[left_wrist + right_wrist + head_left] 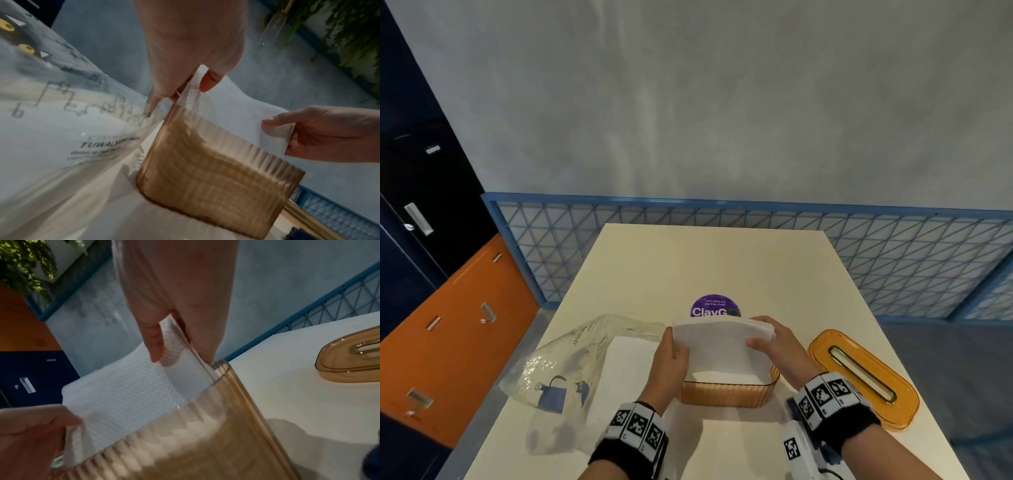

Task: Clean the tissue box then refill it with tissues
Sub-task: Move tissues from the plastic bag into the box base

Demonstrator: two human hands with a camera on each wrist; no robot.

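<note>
Cream table (654, 260): both hands, left hand (671, 356) and right hand (774, 346), pinch tissue stack (722, 342) half-lowered into amber tissue box (726, 394); lid (859, 377) remains off.

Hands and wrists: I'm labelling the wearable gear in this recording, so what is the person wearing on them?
Both hands are bare, without gloves. The left wrist and right wrist each carry a black band ringed with white squares printed with black pixel-pattern markers. Below the right band, a white marked device and a thin dark cable show.

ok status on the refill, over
Left hand and right hand grip tissue stack, half into amber box. Lid off, right. Nothing blocking.
</note>
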